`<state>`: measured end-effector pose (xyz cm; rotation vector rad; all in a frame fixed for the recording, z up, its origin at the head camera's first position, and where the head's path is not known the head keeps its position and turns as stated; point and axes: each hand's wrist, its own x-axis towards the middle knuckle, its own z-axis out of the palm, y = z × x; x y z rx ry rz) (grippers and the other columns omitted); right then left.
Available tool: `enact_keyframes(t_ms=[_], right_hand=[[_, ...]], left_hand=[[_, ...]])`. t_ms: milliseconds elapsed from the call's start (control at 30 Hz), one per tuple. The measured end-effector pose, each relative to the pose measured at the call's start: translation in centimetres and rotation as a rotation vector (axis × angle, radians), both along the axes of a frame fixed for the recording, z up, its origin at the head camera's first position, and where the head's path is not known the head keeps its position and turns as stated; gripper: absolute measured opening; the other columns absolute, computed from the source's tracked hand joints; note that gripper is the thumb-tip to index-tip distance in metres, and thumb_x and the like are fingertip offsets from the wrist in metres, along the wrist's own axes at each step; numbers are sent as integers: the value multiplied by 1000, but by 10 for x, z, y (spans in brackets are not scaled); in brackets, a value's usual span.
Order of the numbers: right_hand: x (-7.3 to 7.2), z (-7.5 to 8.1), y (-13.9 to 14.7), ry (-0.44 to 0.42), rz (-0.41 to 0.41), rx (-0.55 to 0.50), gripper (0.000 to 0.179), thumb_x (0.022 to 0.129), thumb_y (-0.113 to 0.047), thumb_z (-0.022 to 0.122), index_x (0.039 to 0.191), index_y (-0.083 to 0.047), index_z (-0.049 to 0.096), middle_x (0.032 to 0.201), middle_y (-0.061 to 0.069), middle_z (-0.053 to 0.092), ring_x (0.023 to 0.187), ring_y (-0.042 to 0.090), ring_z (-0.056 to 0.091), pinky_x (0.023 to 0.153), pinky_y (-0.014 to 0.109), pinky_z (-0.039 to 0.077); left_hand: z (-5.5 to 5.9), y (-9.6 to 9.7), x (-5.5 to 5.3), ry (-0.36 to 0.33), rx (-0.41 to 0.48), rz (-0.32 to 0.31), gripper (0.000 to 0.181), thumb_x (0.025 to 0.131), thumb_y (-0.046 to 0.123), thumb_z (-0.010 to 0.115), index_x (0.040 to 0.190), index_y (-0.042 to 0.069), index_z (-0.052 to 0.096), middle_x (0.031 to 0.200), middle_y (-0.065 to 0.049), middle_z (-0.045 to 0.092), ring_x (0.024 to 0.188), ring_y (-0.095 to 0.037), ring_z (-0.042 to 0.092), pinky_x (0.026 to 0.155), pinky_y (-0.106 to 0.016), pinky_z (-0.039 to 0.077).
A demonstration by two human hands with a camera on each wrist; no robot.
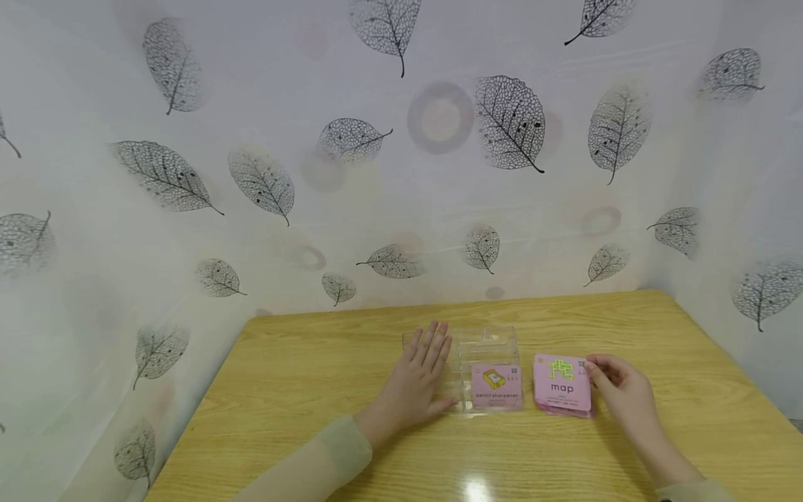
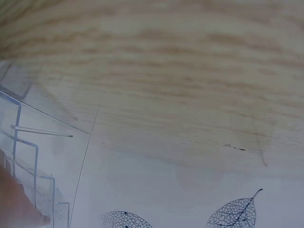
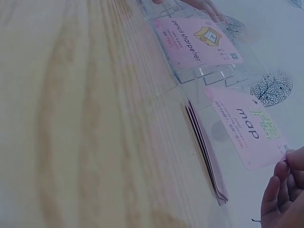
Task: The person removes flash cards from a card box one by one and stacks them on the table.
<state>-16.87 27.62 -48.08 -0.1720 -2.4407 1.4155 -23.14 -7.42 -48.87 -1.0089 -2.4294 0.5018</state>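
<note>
With its fingers straight and spread, my left hand (image 1: 414, 387) rests on the left part of a clear plastic stepped holder (image 1: 486, 353). A pink pencil sharpener card (image 1: 497, 388) leans in the right section of that holder. My right hand (image 1: 626, 396) pinches a pink map card (image 1: 562, 388) at its right edge between thumb and fingers. In the right wrist view the map card is tilted up above a small stack of pink cards (image 3: 205, 154) on the table. Only a blurred bit of the left hand (image 2: 16, 206) enters the left wrist view.
The holder and cards stand on a wood-grain table (image 1: 301, 362). Behind and at both sides hangs a pale sheet (image 1: 376, 202) printed with dark leaf skeletons. The table's back edge meets this sheet.
</note>
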Motion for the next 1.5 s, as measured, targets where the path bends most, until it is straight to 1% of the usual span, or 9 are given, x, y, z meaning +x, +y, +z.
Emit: enact_keyframes(t_ms=[200, 433, 567, 700, 967, 1100, 1267, 1367, 1500], right_hand=[[0, 0, 0, -29, -11, -8, 37, 97, -27, 52, 115, 5, 59, 94, -14, 61, 78, -11, 54, 67, 11, 53], [2, -1, 2, -37, -28, 42, 35, 97, -25, 52, 113, 4, 60, 99, 7, 65, 75, -12, 53, 65, 11, 53], [4, -1, 3, -56, -42, 56, 35, 97, -26, 53, 113, 4, 61, 102, 16, 65, 74, -14, 51, 63, 11, 52], [4, -3, 6, -71, -44, 60, 36, 97, -26, 52, 113, 5, 61, 107, 21, 64, 74, -18, 49, 63, 10, 52], [3, -5, 8, -69, -37, 85, 36, 96, -26, 53, 111, 6, 62, 106, 20, 65, 73, -17, 50, 61, 9, 50], [3, -5, 8, -73, -41, 96, 35, 96, -26, 53, 110, 5, 62, 106, 21, 65, 73, -17, 49, 60, 9, 49], [0, -7, 8, -76, -30, 110, 37, 96, -26, 53, 111, 6, 62, 108, 24, 65, 74, -20, 47, 61, 7, 48], [-3, -8, 7, -72, -25, 117, 36, 96, -26, 53, 111, 6, 62, 107, 24, 65, 73, -19, 47, 61, 7, 47], [-5, -9, 7, -65, -35, 140, 34, 95, -27, 55, 108, 3, 64, 100, 18, 67, 69, -12, 51, 58, 11, 46]], left_hand=[[0, 0, -1, 3, 1, -2, 104, 84, 77, 22, 150, -2, 3, 157, -23, 0, 145, -38, -4, 118, -49, 1], [0, 0, -1, 1, -20, 8, 104, 84, 77, 17, 150, -2, 1, 157, -22, -1, 144, -38, -5, 118, -49, 1], [0, 0, -1, 1, -20, 10, 104, 84, 77, 16, 150, -2, 2, 157, -23, -5, 144, -38, -5, 118, -49, 1], [0, 0, -1, 4, -13, 7, 104, 84, 77, 18, 150, -2, 4, 156, -23, -6, 144, -38, -4, 118, -49, 1], [0, 0, -1, -5, -18, 12, 104, 84, 77, 17, 150, -2, 1, 156, -23, -5, 144, -38, -5, 118, -49, 0], [0, 0, -1, -6, -22, 16, 104, 84, 78, 16, 150, -1, 3, 156, -23, -8, 144, -38, -6, 118, -49, -1], [0, 0, -1, 2, -25, 15, 103, 84, 77, 16, 150, -1, 4, 156, -23, -5, 144, -38, -6, 118, -49, 0], [0, -1, -1, 2, -25, 13, 104, 84, 77, 17, 150, -2, 2, 156, -23, -5, 144, -38, -6, 118, -49, 0], [1, -1, 0, -5, -19, 9, 104, 84, 77, 17, 150, -2, 1, 156, -23, -7, 144, -38, -6, 118, -49, 1]])
